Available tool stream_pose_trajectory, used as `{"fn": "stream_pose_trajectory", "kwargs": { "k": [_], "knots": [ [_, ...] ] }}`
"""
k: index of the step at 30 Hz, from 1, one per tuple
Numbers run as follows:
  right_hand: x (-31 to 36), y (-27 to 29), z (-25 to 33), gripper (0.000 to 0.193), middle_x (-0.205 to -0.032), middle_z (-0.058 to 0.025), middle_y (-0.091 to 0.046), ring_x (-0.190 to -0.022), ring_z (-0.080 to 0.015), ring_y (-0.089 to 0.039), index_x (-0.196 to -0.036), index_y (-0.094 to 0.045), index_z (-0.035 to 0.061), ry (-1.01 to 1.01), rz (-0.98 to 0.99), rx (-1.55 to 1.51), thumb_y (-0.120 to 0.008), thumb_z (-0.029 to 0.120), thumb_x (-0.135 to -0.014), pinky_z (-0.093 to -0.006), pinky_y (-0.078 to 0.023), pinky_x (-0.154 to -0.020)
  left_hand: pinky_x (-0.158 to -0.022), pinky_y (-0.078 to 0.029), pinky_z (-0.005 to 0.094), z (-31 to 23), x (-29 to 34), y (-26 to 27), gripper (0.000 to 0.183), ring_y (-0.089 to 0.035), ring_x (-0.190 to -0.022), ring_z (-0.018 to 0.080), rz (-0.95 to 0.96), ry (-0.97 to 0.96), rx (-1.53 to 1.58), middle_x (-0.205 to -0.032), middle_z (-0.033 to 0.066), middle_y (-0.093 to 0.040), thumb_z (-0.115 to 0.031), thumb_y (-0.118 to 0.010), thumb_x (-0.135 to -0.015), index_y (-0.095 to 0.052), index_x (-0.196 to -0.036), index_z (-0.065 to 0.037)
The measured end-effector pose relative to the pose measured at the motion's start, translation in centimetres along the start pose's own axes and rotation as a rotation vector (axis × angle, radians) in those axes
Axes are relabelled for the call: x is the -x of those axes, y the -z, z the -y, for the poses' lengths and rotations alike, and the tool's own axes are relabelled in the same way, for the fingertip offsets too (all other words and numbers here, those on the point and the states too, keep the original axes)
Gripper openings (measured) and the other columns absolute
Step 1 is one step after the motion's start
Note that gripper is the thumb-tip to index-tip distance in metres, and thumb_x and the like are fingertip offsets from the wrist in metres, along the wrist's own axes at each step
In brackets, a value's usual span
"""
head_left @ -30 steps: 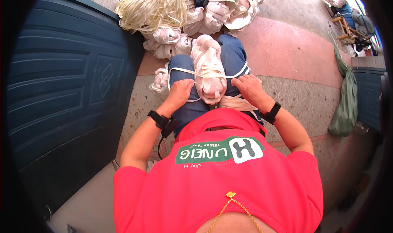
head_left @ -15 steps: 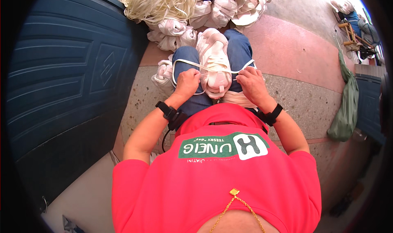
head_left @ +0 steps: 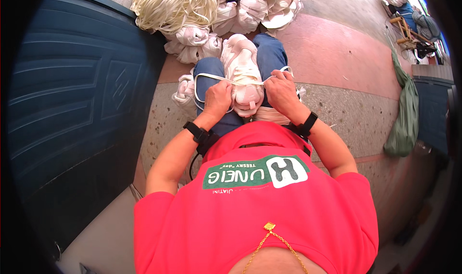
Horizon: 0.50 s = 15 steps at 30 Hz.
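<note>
Sneaker (head_left: 239, 62), pale pink and white, is resting between the legs of blue jeans (head_left: 271, 52), just above the centre of the frame. Left of it, the left hand (head_left: 217, 100) is gripping a flat white shoelace (head_left: 251, 83) in closed fingers; right of it, the right hand (head_left: 282, 91) is likewise pinching the lace, which is crossing the shoe. Cream lace hank (head_left: 174, 7) is lying at upper left, pale bundles (head_left: 251, 13) sitting beside it.
</note>
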State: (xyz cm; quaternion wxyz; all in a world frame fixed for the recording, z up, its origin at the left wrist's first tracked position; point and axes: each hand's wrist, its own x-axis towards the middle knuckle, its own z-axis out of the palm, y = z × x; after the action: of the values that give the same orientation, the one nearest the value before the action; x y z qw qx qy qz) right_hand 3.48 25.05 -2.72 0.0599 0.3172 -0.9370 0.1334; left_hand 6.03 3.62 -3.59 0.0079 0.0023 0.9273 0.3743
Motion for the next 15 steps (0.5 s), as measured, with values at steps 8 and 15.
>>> {"fn": "stream_pose_trajectory", "kwargs": {
  "k": [8, 15],
  "knots": [
    [0.5, 0.3, -0.2, 0.005, -0.069, -0.008, -0.054, -0.08, -0.0223, -0.052, -0.069, -0.055, 0.0061, 0.052, -0.038, -0.128, -0.051, 0.009, -0.068, -0.0361, -0.035, -0.079, -0.057, -0.042, 0.0396, 0.0, 0.1, 0.5, 0.016, -0.056, -0.065, 0.0287, -0.074, -0.164, -0.269, -0.064, 0.0105, -0.057, -0.021, -0.057, -0.078, -0.057, -0.07, -0.007],
    [0.1, 0.4, -0.9, 0.013, -0.096, -0.008, -0.057, -0.099, -0.0215, -0.049, -0.08, -0.058, 0.0049, 0.088, -0.018, -0.025, -0.051, 0.01, -0.07, -0.041, -0.031, -0.088, -0.057, -0.038, 0.0355, -0.4, 1.0, 0.6, 0.013, -0.052, -0.064, 0.0222, -0.095, -0.385, -0.554, -0.064, 0.0059, -0.053, -0.021, -0.059, -0.075, -0.055, -0.074, -0.008]
  ]
}}
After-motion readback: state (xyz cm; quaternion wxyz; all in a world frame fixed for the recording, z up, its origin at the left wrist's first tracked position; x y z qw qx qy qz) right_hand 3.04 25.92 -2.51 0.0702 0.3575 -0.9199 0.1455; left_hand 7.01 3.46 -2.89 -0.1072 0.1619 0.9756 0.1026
